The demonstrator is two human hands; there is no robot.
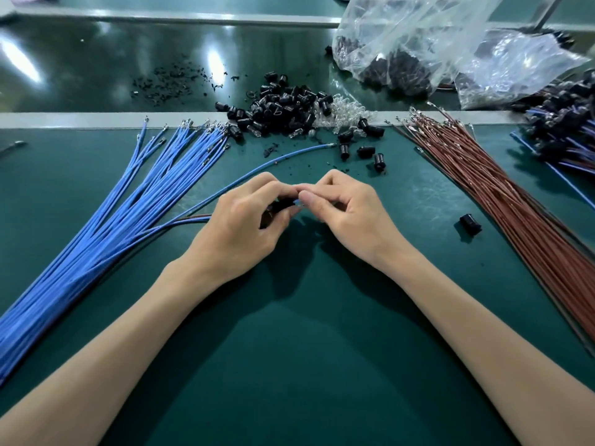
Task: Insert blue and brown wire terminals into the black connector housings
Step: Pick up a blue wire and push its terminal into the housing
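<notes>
Reaching in from the bottom edge with both bare forearms, elbows cut off by the frame, over the green mat point(306, 365). Curling the left hand point(244, 226) round a black connector housing point(279, 206), showing only a dark sliver of it between thumb and forefinger and hiding the rest under the fingers. Pinching a short blue wire tip point(297, 202) with the right hand point(349, 214), thumb and forefinger pressed together just right of the housing; covering the metal terminal, so not showing whether it is touching or entering the housing. Folding the other right fingers toward the palm. Trailing a blue-and-brown wire pair point(193, 219) leftward from under the left hand.

Working between a blue wire bundle point(112, 226) on the left, running off the lower left edge, and a brown wire bundle point(531, 220) on the right, running off the right edge, with a lone housing point(470, 223) lying near the brown bundle.

Facing, farther off, a loose blue wire point(289, 154) arcing across the mat, then a heap of black housings point(283, 106) mixed with clear parts point(343, 112) too small to make out, and black crumbs point(167, 83). Facing, farthest, a crumpled plastic bag point(418, 37) cut off at the top, blurring dark pieces inside, and a wired tangle point(563, 130) cut off at the right edge.
</notes>
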